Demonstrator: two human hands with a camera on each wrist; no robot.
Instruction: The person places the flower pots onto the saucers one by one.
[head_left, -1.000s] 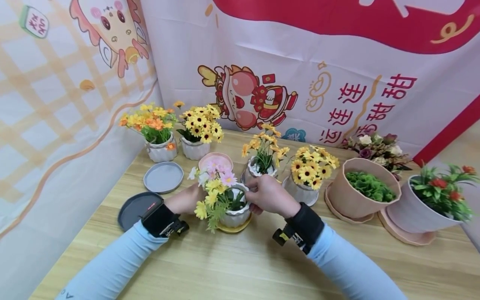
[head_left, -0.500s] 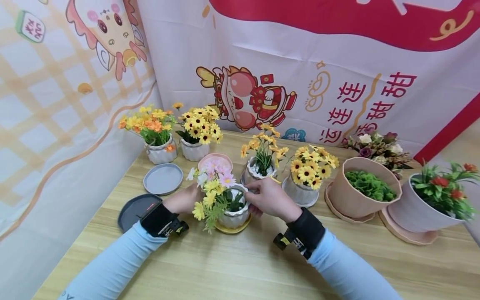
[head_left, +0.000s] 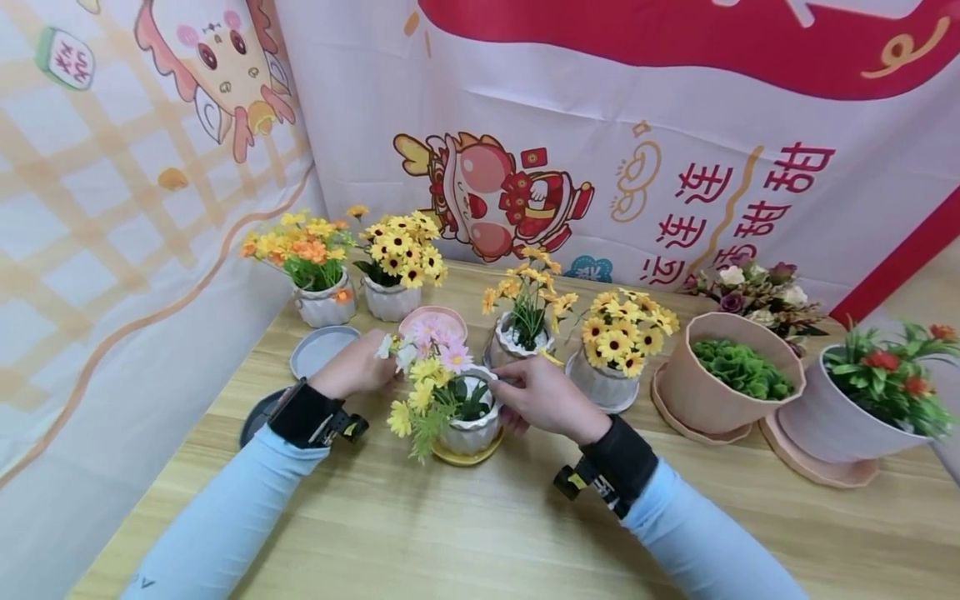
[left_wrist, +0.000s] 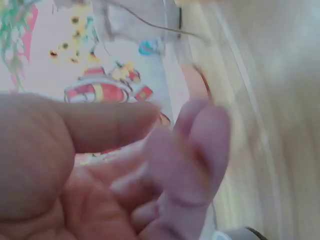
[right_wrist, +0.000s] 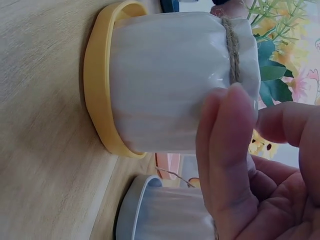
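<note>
A small white flowerpot [head_left: 467, 437] with a wavy rim stands in a yellow saucer [head_left: 471, 457]. Twine [right_wrist: 232, 47] runs round its neck in the right wrist view. Pink, white and yellow artificial flowers [head_left: 423, 392] lean out over its left side. My right hand [head_left: 546, 398] pinches the pot's rim, thumb at the inside and fingers along the outer wall. Left of the flowers, my left hand [head_left: 362, 364] is off the pot, above the table near a grey saucer [head_left: 315, 354]. Its fingers bend loosely with nothing between them in the left wrist view.
Two flowerpots [head_left: 324, 307] stand at the back left. A dark saucer [head_left: 258, 417] lies partly under the left wrist, a pink saucer [head_left: 442, 321] behind the flowers. Two more potted yellow plants [head_left: 611, 387] stand right of centre; large pink [head_left: 720, 400] and white pots [head_left: 825, 425] stand farther right.
My left hand has let go of the flowerpot's left side and moved up and left towards the grey saucer. The right hand stays on the rim.
</note>
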